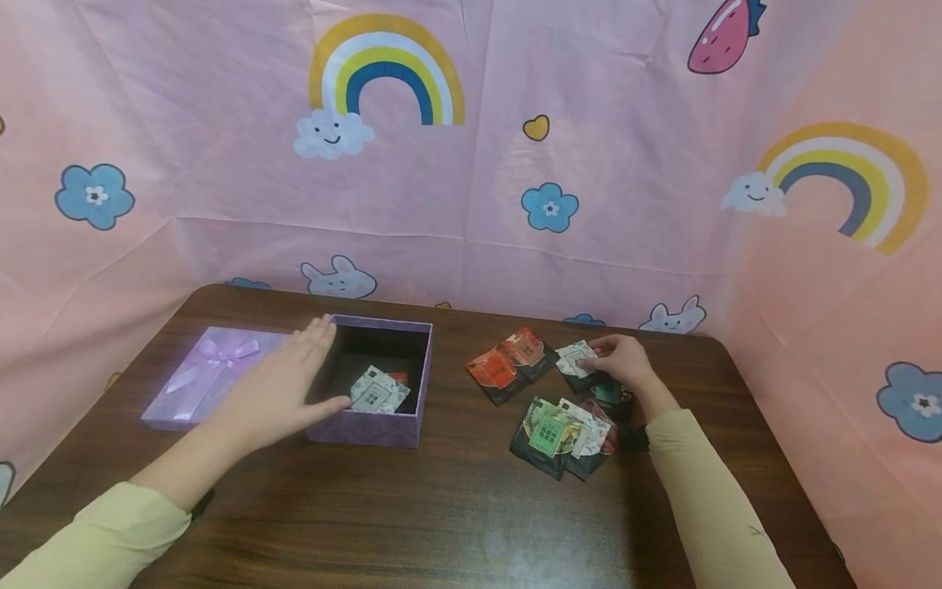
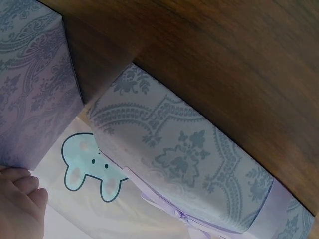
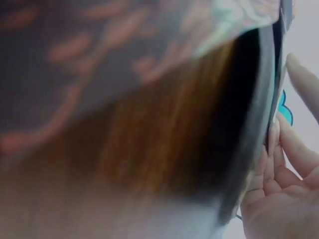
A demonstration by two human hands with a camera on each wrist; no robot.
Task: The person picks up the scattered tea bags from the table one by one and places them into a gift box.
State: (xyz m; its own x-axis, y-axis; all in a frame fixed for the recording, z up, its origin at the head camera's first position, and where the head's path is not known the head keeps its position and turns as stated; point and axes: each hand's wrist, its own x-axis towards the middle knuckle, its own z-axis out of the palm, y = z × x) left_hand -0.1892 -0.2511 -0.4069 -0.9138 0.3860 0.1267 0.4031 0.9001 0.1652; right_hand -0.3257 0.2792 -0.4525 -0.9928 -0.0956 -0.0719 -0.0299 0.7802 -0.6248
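Observation:
My left hand (image 1: 283,384) lies along the left side of an open purple box (image 1: 375,429), its fingers straight and the thumb near the front rim. Inside the box are some white-patterned sachets (image 1: 374,391) with a bit of red behind them. Over on the right, my right hand (image 1: 621,360) pinches the edge of a white-and-black sachet (image 1: 576,357). In the right wrist view the fingers (image 3: 294,149) grip a thin packet seen edge-on. A dark green sachet (image 1: 607,394) lies below this hand, partly covered by it.
The purple lid (image 1: 187,393) with a ribbon bow lies left of the box, behind the left forearm. Red-orange sachets (image 1: 495,370) and a group with a green sachet (image 1: 547,436) lie on the brown wooden table (image 1: 441,515). A patterned pink cloth (image 1: 589,270) surrounds the table.

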